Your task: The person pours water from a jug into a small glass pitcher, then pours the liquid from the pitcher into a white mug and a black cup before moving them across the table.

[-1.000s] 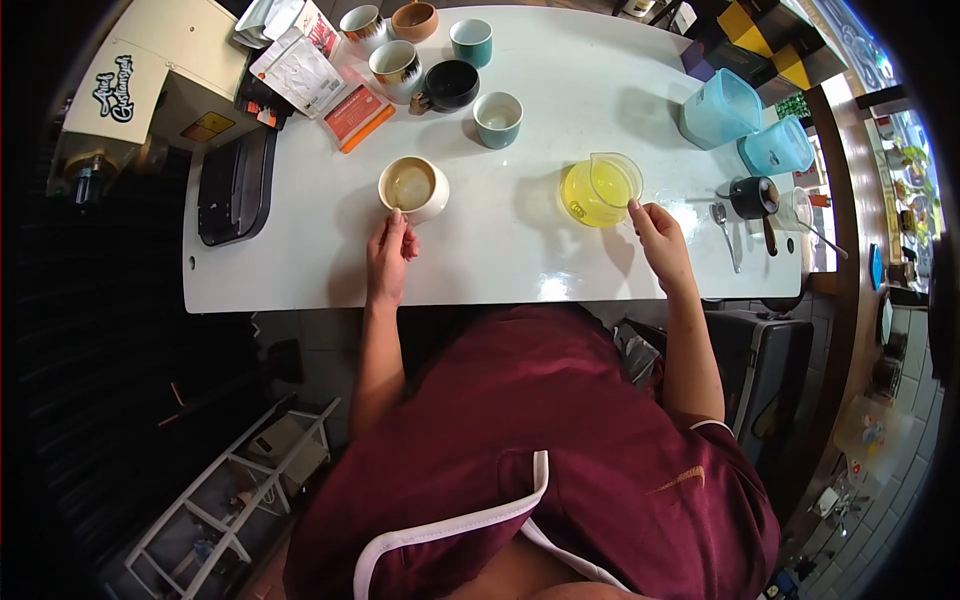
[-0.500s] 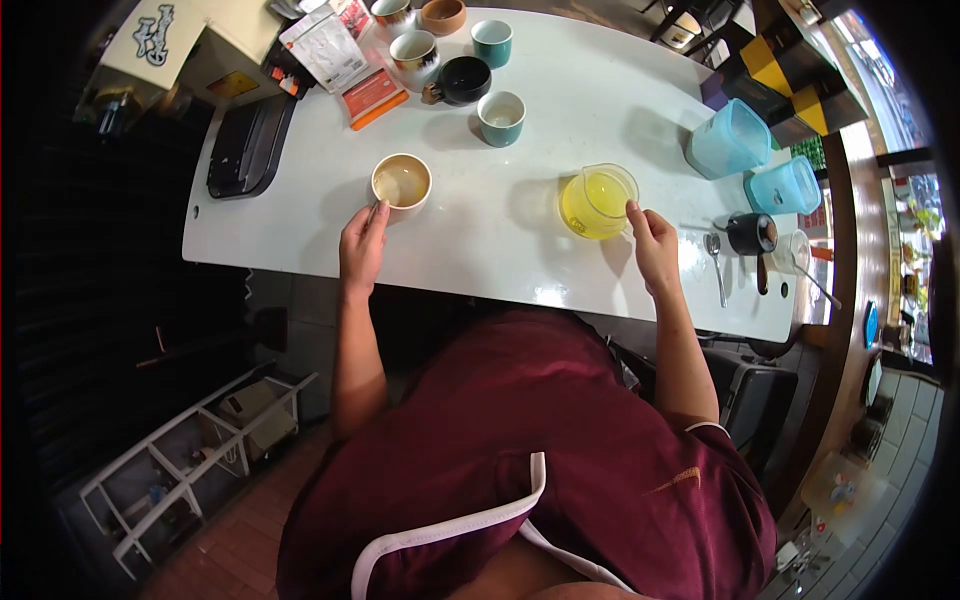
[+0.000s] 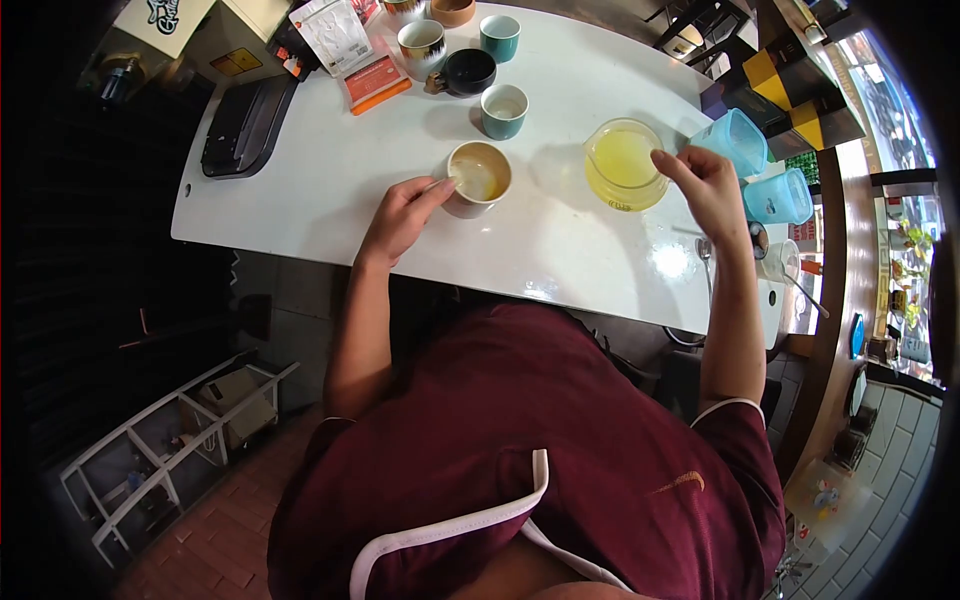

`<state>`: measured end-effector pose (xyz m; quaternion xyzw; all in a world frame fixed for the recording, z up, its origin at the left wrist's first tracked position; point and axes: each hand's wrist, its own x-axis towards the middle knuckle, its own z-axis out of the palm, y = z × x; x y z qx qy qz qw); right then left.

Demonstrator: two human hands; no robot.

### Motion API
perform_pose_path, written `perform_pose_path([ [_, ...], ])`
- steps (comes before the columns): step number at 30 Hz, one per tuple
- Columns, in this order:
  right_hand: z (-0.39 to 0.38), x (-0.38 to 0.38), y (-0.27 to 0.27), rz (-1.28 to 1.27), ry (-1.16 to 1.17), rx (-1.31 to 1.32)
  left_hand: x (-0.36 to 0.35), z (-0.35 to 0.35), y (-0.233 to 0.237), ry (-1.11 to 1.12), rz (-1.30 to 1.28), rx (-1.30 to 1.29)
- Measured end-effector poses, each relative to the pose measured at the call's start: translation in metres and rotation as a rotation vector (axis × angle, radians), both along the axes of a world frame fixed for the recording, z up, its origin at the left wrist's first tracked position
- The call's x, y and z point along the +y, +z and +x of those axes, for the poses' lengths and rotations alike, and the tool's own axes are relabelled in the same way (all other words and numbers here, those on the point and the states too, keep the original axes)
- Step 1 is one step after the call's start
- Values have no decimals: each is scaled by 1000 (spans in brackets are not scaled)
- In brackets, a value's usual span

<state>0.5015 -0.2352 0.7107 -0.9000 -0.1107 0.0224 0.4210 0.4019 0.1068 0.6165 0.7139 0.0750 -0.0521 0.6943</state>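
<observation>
White table (image 3: 320, 175) fills most of upper half of frame, objs spread on it; maroon top w/ white trim (image 3: 510, 400), bottom ctr, worn by the person. White frame rack (image 3: 172, 462) on floor, lower L of frame. Cream machine (image 3: 235, 30), upper L, cut by frame edge. Blk/yellow boxes (image 3: 785, 85), upper R. Flat blk tray (image 3: 236, 135), L end of table. Two translucent blue pitchers, rear one (image 3: 737, 135) and front one (image 3: 780, 198), R of frame.

R hand (image 3: 708, 190), R of ctr: thumb + fingers closed on R side of glass jug (image 3: 620, 185) w/ yellow liq; handle hidden by hand. Can't tell if jug base touches table. L hand (image 3: 400, 220), ctr-L: pinching L side of cream cup (image 3: 475, 205), approx mid-frame, well apart from jug; bit of yellow liq inside cup. Can't tell if cup is lifted.

Upper ctr, grouped: front teal cup (image 3: 503, 125), rear teal cup (image 3: 500, 45), blk cup (image 3: 468, 75), white cup w/ dark pattern (image 3: 420, 50), brown cup (image 3: 453, 12) cut by frame top. Silver pouch (image 3: 333, 42) + red/orange packet (image 3: 378, 85) just L of cups. Spoon (image 3: 704, 253) beside R forearm, partly hidden.
</observation>
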Motion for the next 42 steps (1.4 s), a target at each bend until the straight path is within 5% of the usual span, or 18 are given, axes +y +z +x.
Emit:
perform_pose_path([
  [19,25,59,51,-505,141,-103,-21,38,7,-160,90,63],
  [42,29,100,60,-730,254,-144,-23,39,-9,-112,-129,25],
])
